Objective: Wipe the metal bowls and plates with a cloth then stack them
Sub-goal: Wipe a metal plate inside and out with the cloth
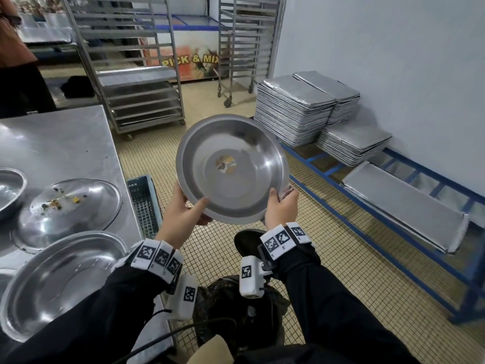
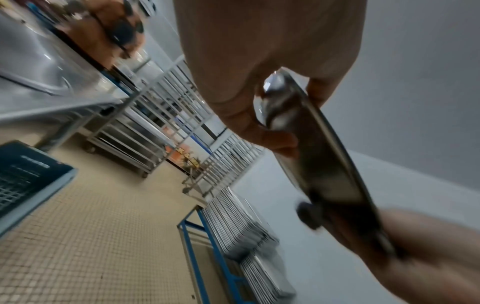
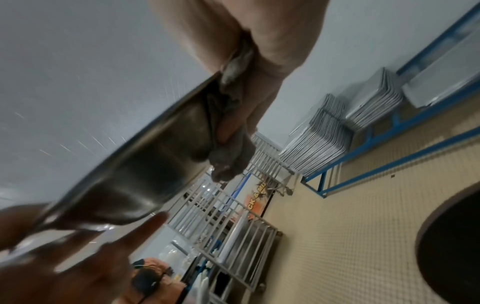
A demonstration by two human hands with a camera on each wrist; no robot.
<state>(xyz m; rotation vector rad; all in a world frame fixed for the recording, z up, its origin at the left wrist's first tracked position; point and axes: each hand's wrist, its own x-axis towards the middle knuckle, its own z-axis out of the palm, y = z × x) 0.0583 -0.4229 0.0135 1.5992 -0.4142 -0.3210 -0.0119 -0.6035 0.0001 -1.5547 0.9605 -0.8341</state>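
- Head view: both hands hold a round shiny metal bowl up over the tiled floor, right of the tabletop; left hand grips its rim, and a freezer behind reads "PICK & MIX".
- Left wrist view: left hand's fingers curl behind the bowl.
- Right wrist view: right hand presses a grey cloth against the bowl's underside.

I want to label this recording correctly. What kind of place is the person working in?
Most likely a commercial or bakery kitchen's back area. Tall wheeled tray racks stand behind a steel worktable, stacks of metal baking trays sit on a blue frame by the wall, and a chest freezer reads "PICK & MIX".
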